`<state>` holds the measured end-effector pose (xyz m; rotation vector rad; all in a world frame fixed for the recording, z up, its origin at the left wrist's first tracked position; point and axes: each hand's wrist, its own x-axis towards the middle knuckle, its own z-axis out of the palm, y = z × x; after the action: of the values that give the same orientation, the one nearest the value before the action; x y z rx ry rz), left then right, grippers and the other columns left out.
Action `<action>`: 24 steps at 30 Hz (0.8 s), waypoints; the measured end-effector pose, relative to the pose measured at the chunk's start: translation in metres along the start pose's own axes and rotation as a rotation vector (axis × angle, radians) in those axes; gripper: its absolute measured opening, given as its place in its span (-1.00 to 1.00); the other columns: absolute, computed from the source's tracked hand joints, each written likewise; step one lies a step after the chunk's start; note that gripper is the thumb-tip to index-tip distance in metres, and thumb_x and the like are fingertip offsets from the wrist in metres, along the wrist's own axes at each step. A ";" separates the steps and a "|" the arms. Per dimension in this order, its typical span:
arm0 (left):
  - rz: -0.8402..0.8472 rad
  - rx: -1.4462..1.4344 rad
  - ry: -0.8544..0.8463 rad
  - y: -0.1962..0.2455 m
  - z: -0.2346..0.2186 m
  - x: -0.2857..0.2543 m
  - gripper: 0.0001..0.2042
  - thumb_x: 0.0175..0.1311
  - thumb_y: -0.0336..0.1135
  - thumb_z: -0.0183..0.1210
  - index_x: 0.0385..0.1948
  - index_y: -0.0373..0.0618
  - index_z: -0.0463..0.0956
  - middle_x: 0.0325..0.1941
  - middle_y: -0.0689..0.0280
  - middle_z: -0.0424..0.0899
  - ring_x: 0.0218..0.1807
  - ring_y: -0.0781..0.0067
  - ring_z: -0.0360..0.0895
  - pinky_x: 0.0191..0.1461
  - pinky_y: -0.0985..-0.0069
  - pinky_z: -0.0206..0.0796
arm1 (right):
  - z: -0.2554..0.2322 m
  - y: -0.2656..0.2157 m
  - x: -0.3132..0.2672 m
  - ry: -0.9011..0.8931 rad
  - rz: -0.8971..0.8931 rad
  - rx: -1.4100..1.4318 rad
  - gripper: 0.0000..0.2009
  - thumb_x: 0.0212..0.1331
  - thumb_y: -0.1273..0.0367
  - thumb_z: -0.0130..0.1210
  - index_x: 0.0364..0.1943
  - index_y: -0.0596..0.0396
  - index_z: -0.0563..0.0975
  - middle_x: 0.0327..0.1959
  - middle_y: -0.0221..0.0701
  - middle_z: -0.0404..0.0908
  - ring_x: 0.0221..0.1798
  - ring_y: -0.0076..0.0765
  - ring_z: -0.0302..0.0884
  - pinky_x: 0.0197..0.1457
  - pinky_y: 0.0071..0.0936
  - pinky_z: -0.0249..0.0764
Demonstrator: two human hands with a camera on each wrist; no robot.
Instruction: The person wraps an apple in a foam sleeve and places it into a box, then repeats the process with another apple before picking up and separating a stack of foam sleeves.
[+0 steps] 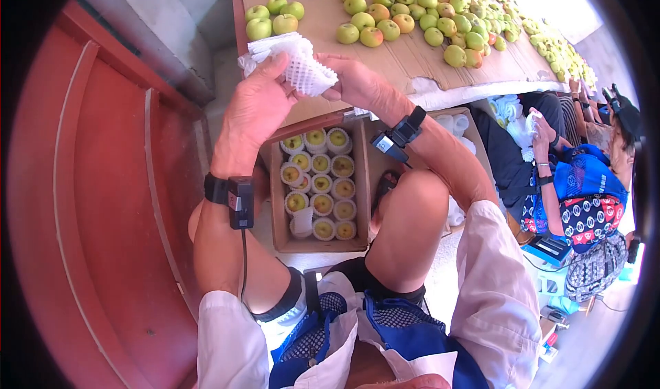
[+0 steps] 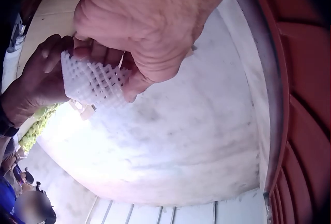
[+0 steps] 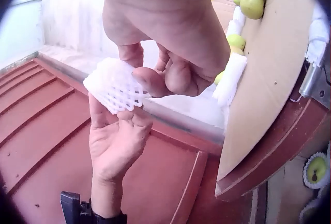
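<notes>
A white foam net sleeve (image 1: 307, 71) is held between both hands over the table edge; it also shows in the left wrist view (image 2: 94, 81) and the right wrist view (image 3: 116, 85). My left hand (image 1: 261, 103) pinches one side of it between thumb and fingers. From the other side, my right hand (image 1: 357, 83) pinches its edge with thumb and fingertips. Whether anything is inside the net cannot be told. More folded white nets (image 1: 265, 47) lie just behind the left hand, at the table's edge.
Green apples (image 1: 440, 17) cover the cardboard-topped table (image 1: 309, 17), with several at its left corner (image 1: 275, 17). Below, a carton (image 1: 277, 217) between the knees holds rows of netted apples (image 1: 322, 182). A red panel (image 1: 103, 182) stands left; other people sit at right.
</notes>
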<state>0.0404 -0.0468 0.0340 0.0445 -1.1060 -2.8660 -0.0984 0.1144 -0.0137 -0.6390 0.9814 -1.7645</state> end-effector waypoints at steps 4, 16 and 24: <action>0.041 0.034 -0.014 0.001 -0.006 0.003 -0.47 0.41 -0.28 0.20 0.35 -0.23 0.26 0.34 0.18 0.45 0.37 0.26 0.37 0.44 0.20 0.19 | -0.012 0.002 0.006 0.038 0.045 -0.196 -0.77 0.42 0.28 -0.02 -0.02 0.10 0.54 -0.31 -0.53 0.53 -0.50 -0.63 0.36 -0.47 -0.64 0.25; 0.117 -0.129 0.058 0.019 -0.003 0.003 -0.48 0.41 -0.35 0.18 0.34 -0.29 0.26 0.34 0.16 0.44 0.38 0.22 0.36 0.50 0.16 0.17 | -0.095 -0.050 0.051 0.695 -0.126 -1.885 -0.52 0.13 0.33 0.14 0.21 -0.09 0.50 0.20 -0.27 0.51 0.20 -0.03 0.54 0.16 -0.12 0.50; 0.151 -0.087 0.011 0.027 -0.013 0.003 -0.45 0.43 -0.33 0.15 0.38 -0.30 0.21 0.39 0.15 0.39 0.42 0.22 0.31 0.50 0.20 0.16 | -0.109 -0.045 0.073 0.487 0.035 -2.056 -0.47 0.13 0.30 0.13 0.29 -0.19 0.49 0.21 -0.30 0.51 0.17 -0.02 0.54 0.14 -0.10 0.50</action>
<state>0.0395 -0.0755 0.0420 -0.0273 -0.9377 -2.7716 -0.2334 0.0912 -0.0354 -1.2765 2.9790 -0.1970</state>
